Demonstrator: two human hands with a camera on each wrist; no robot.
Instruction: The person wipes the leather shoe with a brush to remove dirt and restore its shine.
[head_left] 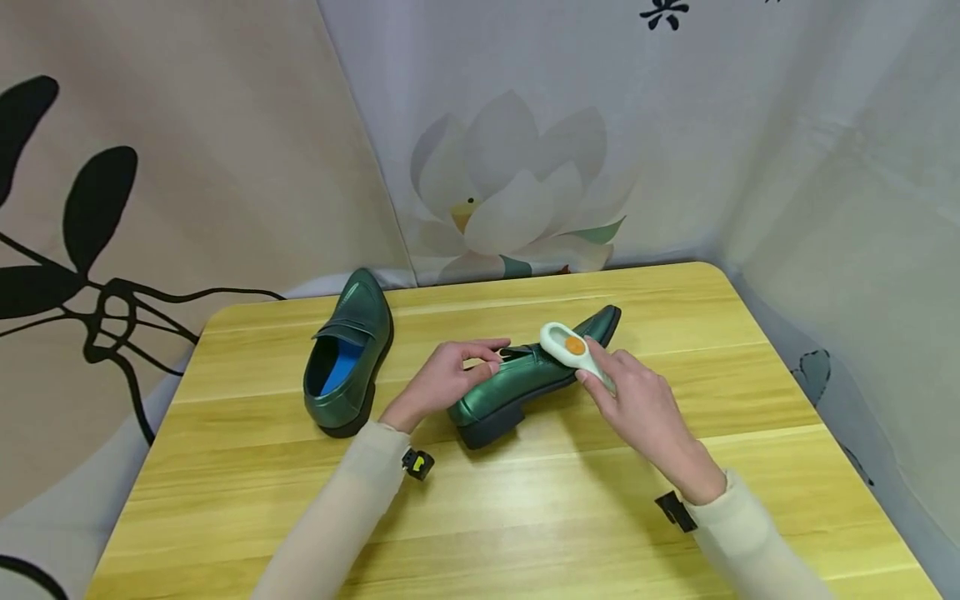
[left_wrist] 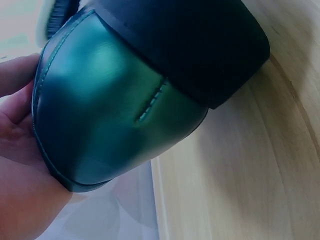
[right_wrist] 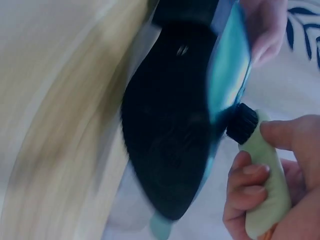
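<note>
One shoe (head_left: pixel 358 321) stands on the table (head_left: pixel 525 533), left of another shoe (head_left: pixel 517 382).

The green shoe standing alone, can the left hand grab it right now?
Probably not without letting go: the left hand is holding the other shoe. Otherwise the way looks free, since the standing shoe is close by with nothing between.

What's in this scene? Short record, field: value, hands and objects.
left hand: grips shoe A at its opening
right hand: holds brush
brush: pale handle, orange patch, dark bristles against shoe A
shoe A: green, tilted, dark sole; table contact unclear
shoe B: green, upright on table, left of shoe A in head view
shoe B lining: blue insole
table: wood-grained top
backdrop: pale cloth, printed flower and dark leaves
</note>
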